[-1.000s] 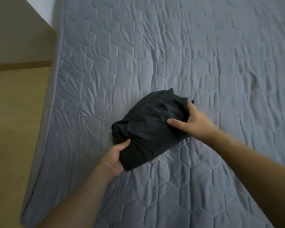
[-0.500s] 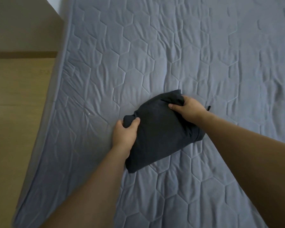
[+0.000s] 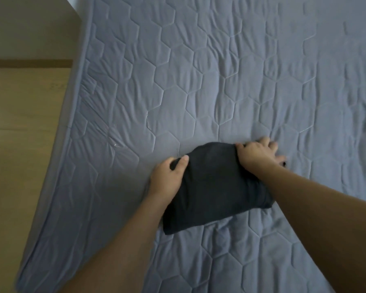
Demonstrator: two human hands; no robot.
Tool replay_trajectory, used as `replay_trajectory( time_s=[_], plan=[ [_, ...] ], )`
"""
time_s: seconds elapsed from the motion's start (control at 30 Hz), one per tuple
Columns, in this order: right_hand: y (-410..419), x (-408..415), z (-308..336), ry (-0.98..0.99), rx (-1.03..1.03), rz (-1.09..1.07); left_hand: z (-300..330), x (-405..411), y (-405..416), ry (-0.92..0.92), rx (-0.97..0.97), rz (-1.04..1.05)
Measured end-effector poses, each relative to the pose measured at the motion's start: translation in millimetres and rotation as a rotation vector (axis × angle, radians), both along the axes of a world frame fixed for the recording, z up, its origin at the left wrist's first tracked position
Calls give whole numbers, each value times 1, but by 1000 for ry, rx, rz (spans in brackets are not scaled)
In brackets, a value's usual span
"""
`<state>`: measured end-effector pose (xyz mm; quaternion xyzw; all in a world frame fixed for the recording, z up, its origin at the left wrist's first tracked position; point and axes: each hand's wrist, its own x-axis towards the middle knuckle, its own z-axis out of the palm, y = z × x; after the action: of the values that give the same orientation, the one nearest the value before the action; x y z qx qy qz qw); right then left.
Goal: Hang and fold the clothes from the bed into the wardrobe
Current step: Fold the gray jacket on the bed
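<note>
A dark folded garment (image 3: pixel 211 189) lies as a compact bundle on the grey quilted bed (image 3: pixel 220 81). My left hand (image 3: pixel 167 178) grips its far left corner, thumb on top and fingers curled under the edge. My right hand (image 3: pixel 258 155) holds the far right corner, thumb over the cloth and fingers spread down beside it on the quilt. Both forearms reach in from the bottom of the view. The underside of the garment is hidden.
The bed's left edge (image 3: pixel 72 144) runs diagonally from top centre to bottom left. Beyond it is a wooden floor (image 3: pixel 23 144) and a beige wall or cabinet face (image 3: pixel 28 26) at the top left. The quilt stretches far to the right and back.
The garment went from a loose crumpled bundle to a flatter, tidier fold. My left hand moved from its near edge up to the far left corner. My right hand shifted to the far right corner.
</note>
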<state>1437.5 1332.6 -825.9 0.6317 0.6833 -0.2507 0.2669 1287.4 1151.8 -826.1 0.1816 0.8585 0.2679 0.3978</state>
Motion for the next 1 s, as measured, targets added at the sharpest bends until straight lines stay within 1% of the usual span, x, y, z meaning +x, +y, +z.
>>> replay_trajectory(
  time_s=[0.03,0.1,0.17,0.23,0.3,0.4,0.53,0.57,0.63,0.67,0.7,0.77,0.8,0.83,0.9,0.93,0.97,1.0],
  plan=[
    [-5,4,1,-26,-21,-59,2,6,-1,45,-26,-40],
    [-17,12,-2,-16,-61,-184,-2,15,0,140,-75,-97],
    [-24,20,-6,73,-44,-314,-6,19,7,220,-102,-145],
    [-24,27,-9,197,-76,-385,-13,16,13,231,-117,-181],
    [-20,33,-11,260,-142,-344,-17,12,18,205,-143,-286],
    [-19,40,-11,310,-211,-314,-7,4,31,42,-187,-520],
    [-30,47,-10,338,-176,-291,12,-2,43,-172,-246,-735],
    [-34,49,-10,341,-161,-279,16,-2,43,-174,-264,-813],
    [-43,53,-13,348,-149,-261,22,6,44,-34,-319,-1032],
    [-48,56,-14,348,-149,-261,22,10,45,33,-339,-1106],
    [-53,59,-15,349,-147,-261,23,15,48,54,-357,-1143],
    [-62,64,-15,380,-82,-280,24,21,54,-23,-381,-1137],
    [-66,67,-14,383,3,-298,22,23,57,-83,-392,-1119],
    [-70,70,-11,343,115,-314,22,24,60,-134,-397,-1108],
    [-77,80,0,218,306,-358,24,26,65,-182,-387,-1127],
    [-80,87,5,172,339,-413,25,26,66,-194,-384,-1136],
    [-83,92,10,138,323,-487,26,27,67,-206,-384,-1139],
    [-85,97,13,133,264,-583,27,27,68,-222,-385,-1141]
  ],
)
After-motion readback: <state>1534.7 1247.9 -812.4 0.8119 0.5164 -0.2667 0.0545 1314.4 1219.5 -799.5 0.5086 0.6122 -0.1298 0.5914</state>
